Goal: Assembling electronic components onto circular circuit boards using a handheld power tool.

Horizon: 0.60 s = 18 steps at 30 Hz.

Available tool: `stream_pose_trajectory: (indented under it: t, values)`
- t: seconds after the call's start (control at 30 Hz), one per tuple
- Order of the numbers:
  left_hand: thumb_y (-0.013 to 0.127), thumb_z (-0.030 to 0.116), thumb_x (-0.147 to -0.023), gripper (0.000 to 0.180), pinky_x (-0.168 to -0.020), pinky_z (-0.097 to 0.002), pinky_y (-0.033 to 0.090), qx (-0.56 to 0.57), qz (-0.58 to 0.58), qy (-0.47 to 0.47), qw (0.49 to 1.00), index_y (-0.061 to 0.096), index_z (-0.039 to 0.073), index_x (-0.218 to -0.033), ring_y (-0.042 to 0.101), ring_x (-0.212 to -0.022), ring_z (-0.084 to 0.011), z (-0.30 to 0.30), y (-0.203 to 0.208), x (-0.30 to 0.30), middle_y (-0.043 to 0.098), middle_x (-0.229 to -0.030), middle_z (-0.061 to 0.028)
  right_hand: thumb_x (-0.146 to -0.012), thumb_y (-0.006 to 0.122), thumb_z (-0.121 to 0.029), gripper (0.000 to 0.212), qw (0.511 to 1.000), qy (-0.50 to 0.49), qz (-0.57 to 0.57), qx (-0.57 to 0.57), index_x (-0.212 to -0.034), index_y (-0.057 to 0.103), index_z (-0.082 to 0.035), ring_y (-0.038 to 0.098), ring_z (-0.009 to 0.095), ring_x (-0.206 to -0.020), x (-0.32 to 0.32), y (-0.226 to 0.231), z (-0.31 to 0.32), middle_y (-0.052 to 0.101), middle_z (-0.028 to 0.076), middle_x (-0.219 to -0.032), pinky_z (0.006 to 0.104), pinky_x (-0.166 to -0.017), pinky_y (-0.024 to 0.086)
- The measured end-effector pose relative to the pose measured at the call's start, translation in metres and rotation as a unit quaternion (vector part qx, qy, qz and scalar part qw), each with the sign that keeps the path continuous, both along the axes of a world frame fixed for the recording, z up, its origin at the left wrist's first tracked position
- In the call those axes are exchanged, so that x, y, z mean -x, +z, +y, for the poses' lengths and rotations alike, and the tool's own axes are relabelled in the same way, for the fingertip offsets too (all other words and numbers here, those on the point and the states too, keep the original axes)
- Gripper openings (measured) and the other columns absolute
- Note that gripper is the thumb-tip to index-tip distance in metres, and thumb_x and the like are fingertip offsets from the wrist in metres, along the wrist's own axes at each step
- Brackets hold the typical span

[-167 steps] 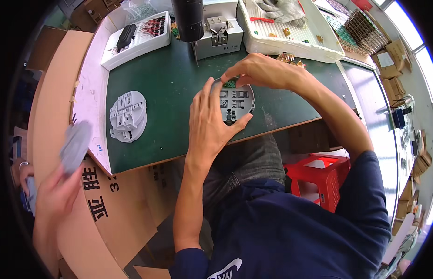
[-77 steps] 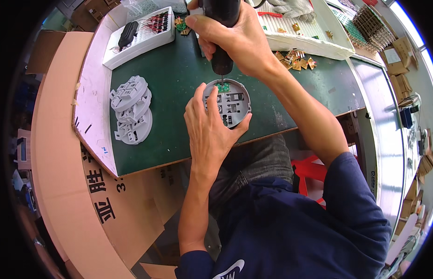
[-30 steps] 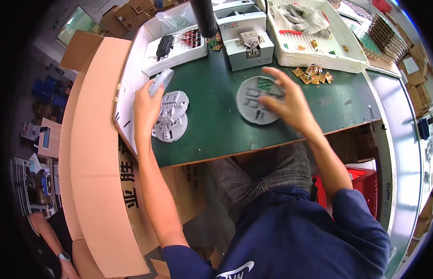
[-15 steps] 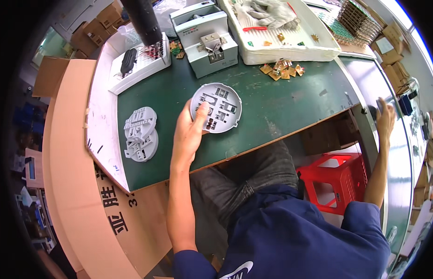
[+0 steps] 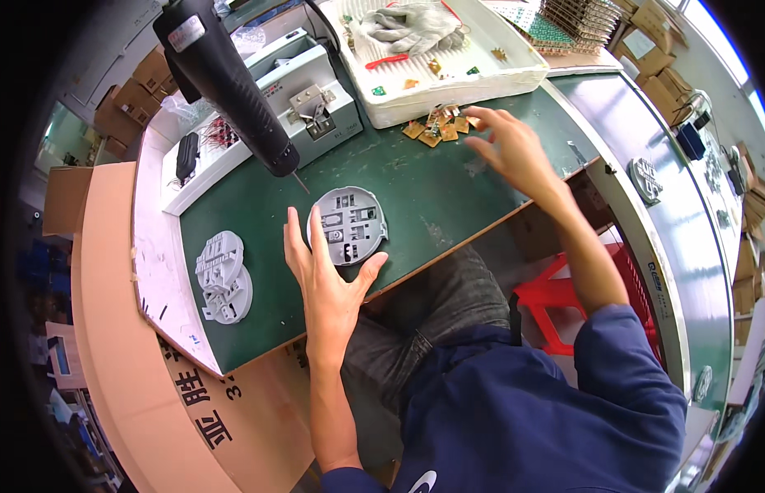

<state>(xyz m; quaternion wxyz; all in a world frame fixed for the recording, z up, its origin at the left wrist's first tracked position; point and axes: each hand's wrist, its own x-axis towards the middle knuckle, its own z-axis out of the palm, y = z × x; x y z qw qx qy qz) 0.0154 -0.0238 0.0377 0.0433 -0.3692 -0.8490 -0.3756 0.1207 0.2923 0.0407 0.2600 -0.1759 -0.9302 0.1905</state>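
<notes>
A round grey plastic housing (image 5: pixel 349 226) with several slots and cut-outs lies on the green worktable (image 5: pixel 407 189) in front of me. My left hand (image 5: pixel 327 287) is open at its lower left side, thumb and fingers spread around the rim. At the back of the table, my right hand (image 5: pixel 518 152) reaches to a small pile of copper-coloured circuit boards (image 5: pixel 432 138). Its fingers are apart, and their tips overlap the pile's right edge. A black electric screwdriver (image 5: pixel 234 94) hangs above the table, its bit pointing down just beyond the housing.
Grey plastic parts (image 5: pixel 224 275) lie overlapping at the left. Behind stand a grey-green machine (image 5: pixel 341 115) and a white foam tray (image 5: pixel 464 94) with gloves and red-handled tweezers. Right of the table runs a conveyor (image 5: pixel 612 123) bearing another round grey part (image 5: pixel 645 181). A red stool (image 5: pixel 555 304) stands below.
My left hand has let go of the housing, which now rests on the table. My right hand has moved from the conveyor to the circuit boards. My view has shifted; the screwdriver shows more fully.
</notes>
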Motion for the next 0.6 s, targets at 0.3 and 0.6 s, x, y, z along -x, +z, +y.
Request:
stream_pose_trajectory:
  t: [0.3,0.6]
  values:
    - [0.081,0.038,-0.087,0.079,-0.119,-0.0558,0.031,0.022,0.04,0.017,0.999,0.049,0.0,-0.148,0.029,-0.148,-0.0469,0.012,-0.026,0.009,0.029,-0.163,-0.025,-0.092,0.076,-0.031,0.04,0.999,0.005,-0.023,-0.044,-0.119,0.066,-0.004,0.065,0.036,-0.104,0.033,-0.024,0.002,0.066,0.018,-0.106,0.0434,-0.091,0.051]
    - [0.07,0.011,-0.097,0.045,-0.103,-0.0381,0.052,-0.257,-0.179,-0.077,0.946,0.059,-0.002,-0.139,0.068,-0.114,-0.0279,0.033,-0.002,-0.016,0.068,-0.128,-0.0179,-0.083,0.085,-0.013,0.036,0.989,0.061,0.105,0.082,-0.111,0.066,-0.002,0.072,0.023,-0.092,0.023,-0.011,-0.049,0.072,0.011,-0.11,0.0336,-0.074,0.057]
